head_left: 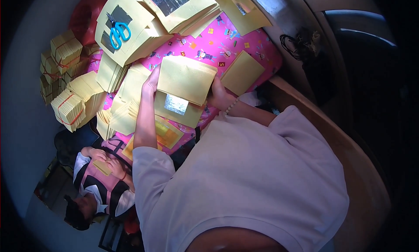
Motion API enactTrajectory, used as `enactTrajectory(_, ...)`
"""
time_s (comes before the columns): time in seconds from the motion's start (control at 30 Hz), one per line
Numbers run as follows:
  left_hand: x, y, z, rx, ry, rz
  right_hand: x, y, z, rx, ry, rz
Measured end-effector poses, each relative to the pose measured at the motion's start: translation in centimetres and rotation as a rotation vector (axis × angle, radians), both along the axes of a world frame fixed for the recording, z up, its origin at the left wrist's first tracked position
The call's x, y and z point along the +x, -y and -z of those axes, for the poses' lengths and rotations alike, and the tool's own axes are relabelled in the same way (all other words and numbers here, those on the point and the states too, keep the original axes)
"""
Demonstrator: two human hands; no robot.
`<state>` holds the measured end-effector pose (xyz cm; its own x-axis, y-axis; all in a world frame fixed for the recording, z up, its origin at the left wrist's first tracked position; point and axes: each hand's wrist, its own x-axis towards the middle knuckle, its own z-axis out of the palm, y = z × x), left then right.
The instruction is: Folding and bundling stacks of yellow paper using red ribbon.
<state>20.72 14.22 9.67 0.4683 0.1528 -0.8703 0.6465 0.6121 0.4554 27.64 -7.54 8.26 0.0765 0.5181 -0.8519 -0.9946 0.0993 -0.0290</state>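
A thick stack of yellow paper sheets is held between my two hands over the pink table. My left hand presses its left edge, with the fingers partly hidden behind it. At its lower right side is my right hand, a beaded bracelet on the wrist; most of these fingers are out of sight. Just below the stack lies a yellow sheet with a silver foil square. To the right, a plain yellow sheet rests flat on the patterned pink cover.
Blue-handled scissors lie on large foil-marked paper piles at the back left. Tied paper bundles sit along the left. At the lower left, another person holds a small folded yellow paper. A wooden edge runs along the right.
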Motion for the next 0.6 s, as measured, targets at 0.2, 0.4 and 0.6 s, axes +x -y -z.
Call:
enactTrajectory(0.2, -0.2, -0.4, 0.1, 0.014, -0.019, 0.022, -0.9, 0.6, 3.1, 0.614, -0.179, 0.182)
enactTrajectory(0.4, -0.7, -0.7, 1.4, -0.061, 0.022, 0.019, 0.1, 0.0, -0.3, -0.032, 0.001, -0.05)
enactTrajectory(0.6, -1.8, -0.9, 2.0, 0.009, 0.019, 0.01, 0.1, 0.7, -0.2, -0.042, 0.107, -0.159)
